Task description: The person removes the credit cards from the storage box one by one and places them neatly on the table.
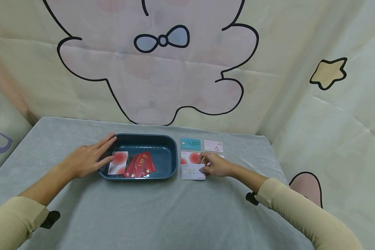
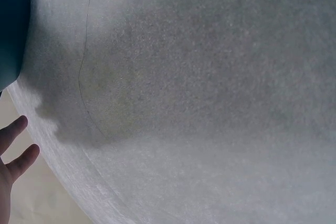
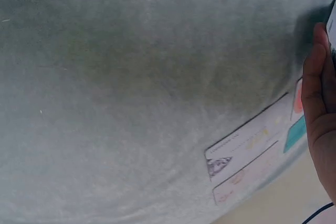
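Note:
My right hand (image 1: 217,164) pinches the right edge of a pale silver VIP card (image 1: 190,172); in the right wrist view only a sliver of this card (image 3: 332,30) shows beyond the fingers. Just behind it lies a white card with a red circle (image 1: 193,157), partly covered by the hand. My left hand (image 1: 86,159) rests at the left rim of a dark blue tray (image 1: 164,170), its fingers extended along the edge. Inside the tray lie a white card with a red circle (image 1: 118,162) and overlapping red VIP cards (image 1: 140,164).
Behind the right hand are a teal VIP card (image 1: 190,143) and a white card with a pink pattern (image 1: 214,146). A white card with gold letters (image 3: 249,137) shows in the right wrist view. Grey cloth (image 1: 162,215) covers the table; a printed curtain (image 1: 187,86) hangs behind.

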Available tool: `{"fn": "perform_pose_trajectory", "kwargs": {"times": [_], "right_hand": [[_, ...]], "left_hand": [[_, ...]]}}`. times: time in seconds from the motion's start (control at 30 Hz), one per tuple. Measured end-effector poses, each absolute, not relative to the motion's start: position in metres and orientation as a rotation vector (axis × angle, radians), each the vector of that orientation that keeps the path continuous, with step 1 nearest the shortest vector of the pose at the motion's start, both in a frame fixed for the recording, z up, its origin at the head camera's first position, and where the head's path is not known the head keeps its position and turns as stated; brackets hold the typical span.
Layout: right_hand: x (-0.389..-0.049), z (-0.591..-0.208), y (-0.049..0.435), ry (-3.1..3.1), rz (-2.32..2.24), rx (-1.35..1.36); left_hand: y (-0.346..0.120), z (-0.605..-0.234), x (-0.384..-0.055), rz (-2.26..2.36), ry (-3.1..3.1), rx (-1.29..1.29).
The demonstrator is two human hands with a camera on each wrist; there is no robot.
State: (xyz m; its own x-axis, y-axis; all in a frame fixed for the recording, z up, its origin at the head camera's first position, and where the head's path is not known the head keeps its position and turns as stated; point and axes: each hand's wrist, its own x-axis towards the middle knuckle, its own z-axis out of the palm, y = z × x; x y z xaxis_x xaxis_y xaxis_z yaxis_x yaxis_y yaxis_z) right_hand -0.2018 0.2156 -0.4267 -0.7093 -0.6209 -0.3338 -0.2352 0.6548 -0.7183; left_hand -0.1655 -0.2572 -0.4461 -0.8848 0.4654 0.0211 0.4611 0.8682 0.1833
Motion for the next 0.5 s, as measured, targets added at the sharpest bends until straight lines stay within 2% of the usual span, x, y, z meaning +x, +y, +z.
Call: {"fn": "perform_pose_trajectory", "kwargs": {"times": [0.5], "right_hand": [[-0.203,-0.439,0.216,2.343,-0.782,-0.704]], "left_hand": [[-0.259,-0.448,-0.166,0.306,3.013,0.753]]}}
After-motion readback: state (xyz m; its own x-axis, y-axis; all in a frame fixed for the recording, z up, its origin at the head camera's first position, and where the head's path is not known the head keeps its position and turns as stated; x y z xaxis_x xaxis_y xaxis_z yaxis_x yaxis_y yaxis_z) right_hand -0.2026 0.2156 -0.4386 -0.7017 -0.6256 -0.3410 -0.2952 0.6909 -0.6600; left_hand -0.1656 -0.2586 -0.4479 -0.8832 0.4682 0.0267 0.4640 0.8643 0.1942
